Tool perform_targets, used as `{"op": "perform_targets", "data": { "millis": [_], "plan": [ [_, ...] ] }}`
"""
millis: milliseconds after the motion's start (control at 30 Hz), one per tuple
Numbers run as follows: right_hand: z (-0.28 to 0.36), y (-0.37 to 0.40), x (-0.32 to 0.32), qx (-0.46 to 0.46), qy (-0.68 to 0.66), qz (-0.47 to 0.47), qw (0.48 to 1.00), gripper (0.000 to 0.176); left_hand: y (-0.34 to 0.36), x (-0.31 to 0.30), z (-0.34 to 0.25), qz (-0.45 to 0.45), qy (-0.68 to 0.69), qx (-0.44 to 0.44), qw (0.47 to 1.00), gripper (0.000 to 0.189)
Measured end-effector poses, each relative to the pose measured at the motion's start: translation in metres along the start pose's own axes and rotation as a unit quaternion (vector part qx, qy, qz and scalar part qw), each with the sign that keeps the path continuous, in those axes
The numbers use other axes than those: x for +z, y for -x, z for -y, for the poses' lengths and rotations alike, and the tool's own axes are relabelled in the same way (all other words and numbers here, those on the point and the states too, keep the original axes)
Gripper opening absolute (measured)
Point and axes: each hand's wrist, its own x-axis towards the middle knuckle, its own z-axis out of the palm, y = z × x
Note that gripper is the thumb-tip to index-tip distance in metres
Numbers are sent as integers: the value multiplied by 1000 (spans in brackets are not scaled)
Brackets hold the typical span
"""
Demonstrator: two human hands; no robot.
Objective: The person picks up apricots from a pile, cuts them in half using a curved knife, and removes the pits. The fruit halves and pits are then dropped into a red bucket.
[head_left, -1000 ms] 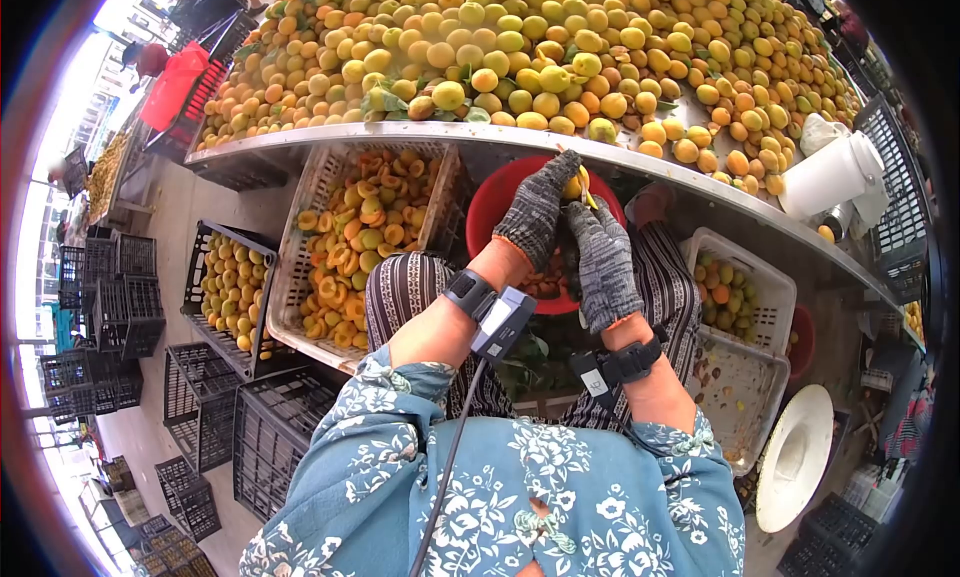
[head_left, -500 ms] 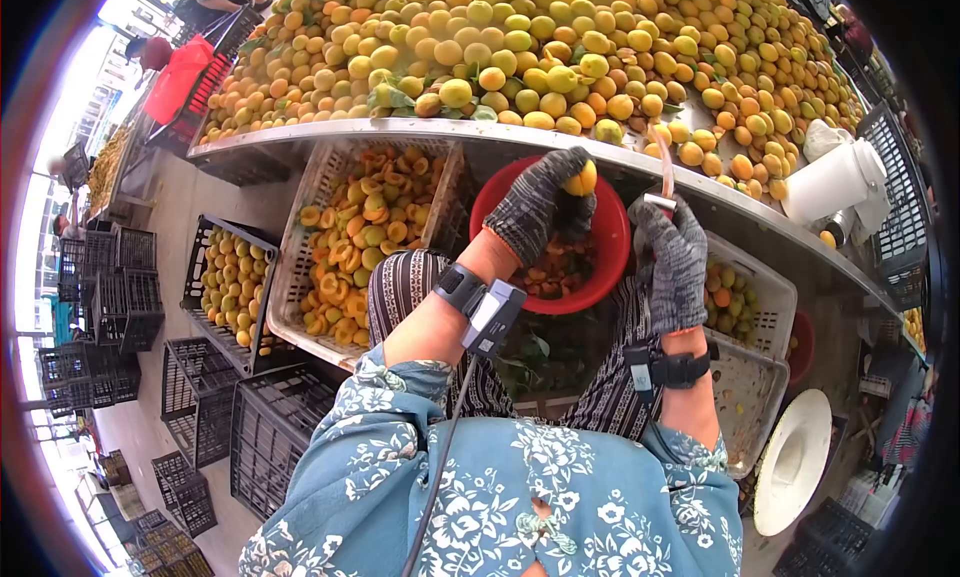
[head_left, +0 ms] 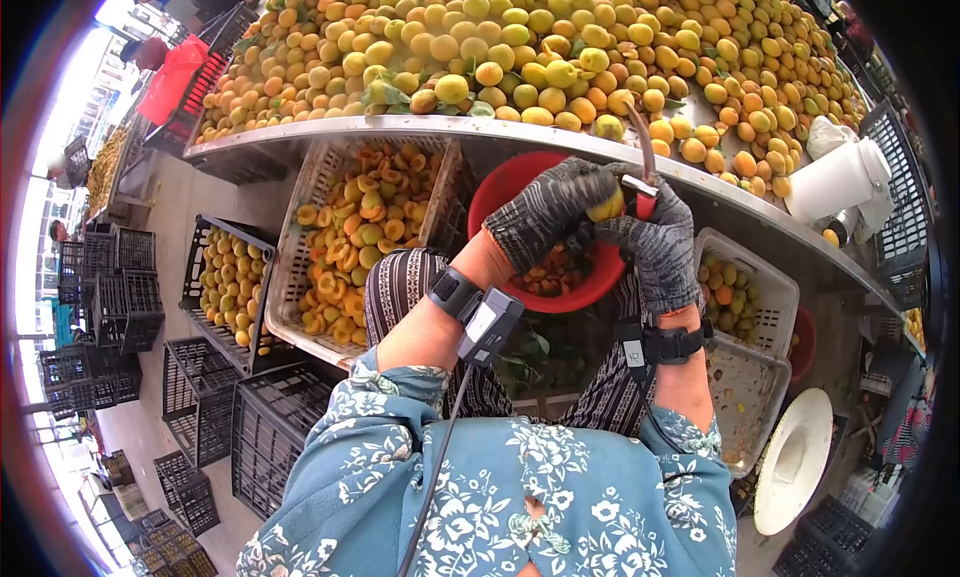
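My left hand [head_left: 545,215], in a grey knitted glove, closes on a yellow-orange apricot [head_left: 606,208]. Beside it, my gloved right hand [head_left: 662,245] grips a curved knife [head_left: 644,147] with a red-and-silver handle, its blade pointing up and away from me. The two hands meet around the fruit, fingers close together and partly hiding it. Below them is a red basin [head_left: 612,277] with dark orange scraps or pits in its bottom. A heap of whole apricots [head_left: 480,47] covers the metal-edged table [head_left: 330,130] in front.
To the left, a pale crate [head_left: 283,307] contains split apricots, and a black crate [head_left: 190,277] whole ones. Another pale crate [head_left: 780,287] with fruit stands right. A white jug [head_left: 835,182] is on the table's right, and a pale hat [head_left: 795,462] lies lower right.
My left hand has moved right with the apricot, and my right hand has come left and turned the knife. Both hands now meet over the basin's right side.
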Motion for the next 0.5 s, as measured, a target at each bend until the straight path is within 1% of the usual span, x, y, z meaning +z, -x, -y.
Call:
{"op": "perform_targets", "data": {
  "millis": [67, 100, 167, 200, 267, 300, 333, 367, 400, 433, 467, 500],
  "plan": [
    [1, 0, -1, 0, 21, -17, 1000, 47, 5, 2, 1, -97, 37, 7, 995, 35],
    [-3, -1, -4, -15, 44, -28, 999, 46, 4, 4, 1, -97, 38, 8, 995, 35],
    [-7, -3, -5, -31, 68, -38, 996, 45, 2, 7, -1, -90, 120, -87, 985, 35],
    [-9, -4, -5, -30, 50, -28, 998, 42, 0, 5, 1, -91, 120, -87, 985, 35],
    [-10, -3, -4, -29, 30, -16, 999, 39, -3, -3, 8, -119, 119, -82, 982, 34],
    [-8, -2, -3, -29, 56, -51, 997, 34, -4, -5, 9, -120, 118, -82, 982, 34],
    [-8, 0, -2, -29, 83, -86, 992, 29, -5, -7, 10, -114, 153, -67, 979, 30],
    [-9, 2, -4, -29, 82, -85, 993, 29, -5, -8, 11, -107, 187, -51, 975, 28],
    [-11, 5, -9, -5, 77, -120, 990, 24, -4, -7, 10, -107, 187, -50, 975, 28],
    [-13, 9, -12, 20, 71, -155, 985, 20, -3, -6, 9, -105, 186, -17, 977, 27],
    [-14, 14, -11, 20, 71, -155, 985, 20, -3, -4, 7, -102, 185, 15, 977, 27],
    [-16, 20, -8, 5, 86, -149, 985, 19, -2, -3, 5, -101, 185, 15, 977, 27]
  ]
}}
